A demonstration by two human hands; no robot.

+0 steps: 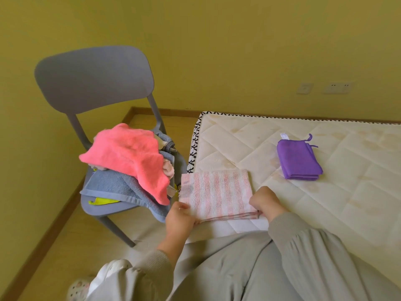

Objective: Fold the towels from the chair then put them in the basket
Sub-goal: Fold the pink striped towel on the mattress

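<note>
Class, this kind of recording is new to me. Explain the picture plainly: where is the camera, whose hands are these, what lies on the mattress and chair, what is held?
No machine: a person works bare-handed, filmed by one camera worn on the head, looking down. The left hand and right hand each grip a near corner of the folded striped towel on the mattress. A folded purple towel lies farther off. The grey chair holds a heap: a pink towel over a blue towel. No basket shows.
</note>
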